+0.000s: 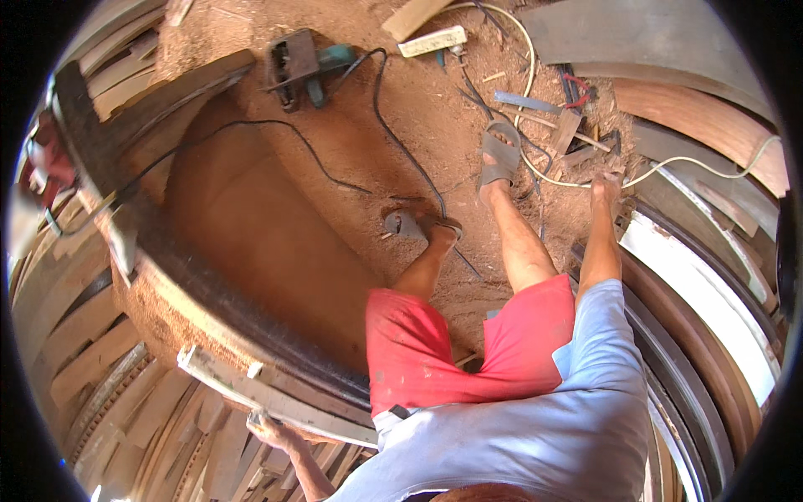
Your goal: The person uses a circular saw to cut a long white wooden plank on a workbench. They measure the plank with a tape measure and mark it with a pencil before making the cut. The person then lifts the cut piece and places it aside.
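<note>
My left hand [274,433] is at the lower left, beside the end of a long pale strip of wood [276,400]. Its fingers are bent round a small light-coloured thing that I cannot make out. My right arm reaches away along the right side. At its end, my right hand [606,186] is low over the floor, close to a white cable [644,177] and short wood offcuts [565,132]. Its fingers are too small and foreshortened to show whether they hold anything.
A teal and grey power tool [309,69] with a black cord lies on the sawdust-covered floor, near a white power strip [432,41]. A dark-edged beam [201,276] runs along the left. Stacked boards [703,125] line the right. My sandalled feet stand between them.
</note>
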Available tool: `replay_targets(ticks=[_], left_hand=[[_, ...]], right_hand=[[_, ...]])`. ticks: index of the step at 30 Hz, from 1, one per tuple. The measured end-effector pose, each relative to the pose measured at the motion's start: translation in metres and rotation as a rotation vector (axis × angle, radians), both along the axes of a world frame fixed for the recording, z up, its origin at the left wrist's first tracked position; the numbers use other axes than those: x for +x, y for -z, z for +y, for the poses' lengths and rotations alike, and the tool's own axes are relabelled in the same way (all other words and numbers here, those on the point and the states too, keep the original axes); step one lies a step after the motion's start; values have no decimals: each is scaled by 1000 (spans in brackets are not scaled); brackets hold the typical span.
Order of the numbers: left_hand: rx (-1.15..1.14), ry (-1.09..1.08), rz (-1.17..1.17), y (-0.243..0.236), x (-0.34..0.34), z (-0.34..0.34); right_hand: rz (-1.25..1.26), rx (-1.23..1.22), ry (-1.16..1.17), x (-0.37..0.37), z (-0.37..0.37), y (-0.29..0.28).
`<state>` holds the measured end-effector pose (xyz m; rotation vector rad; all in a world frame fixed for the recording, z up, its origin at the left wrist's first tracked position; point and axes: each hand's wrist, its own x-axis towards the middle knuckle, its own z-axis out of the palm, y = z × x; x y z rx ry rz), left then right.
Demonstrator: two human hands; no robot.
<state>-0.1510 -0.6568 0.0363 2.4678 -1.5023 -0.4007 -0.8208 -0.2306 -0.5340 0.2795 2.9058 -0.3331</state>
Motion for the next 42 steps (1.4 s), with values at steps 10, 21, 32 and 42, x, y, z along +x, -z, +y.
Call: replay_targets(ticks=[10, 21, 32, 42], left_hand=[[-108, 213, -94, 9, 17, 19], [-82, 499, 226, -19, 41, -2], [-264, -142, 1567, -65, -79, 51], [-320, -70, 1350, -38, -39, 39]], right_hand=[[-669, -120, -807, 166, -219, -230], [-897, -521, -1157, 325, -381, -543], [-1846, -690, -1078, 450, -422, -639], [-1717, -375, -1417, 472, -497, -644]])
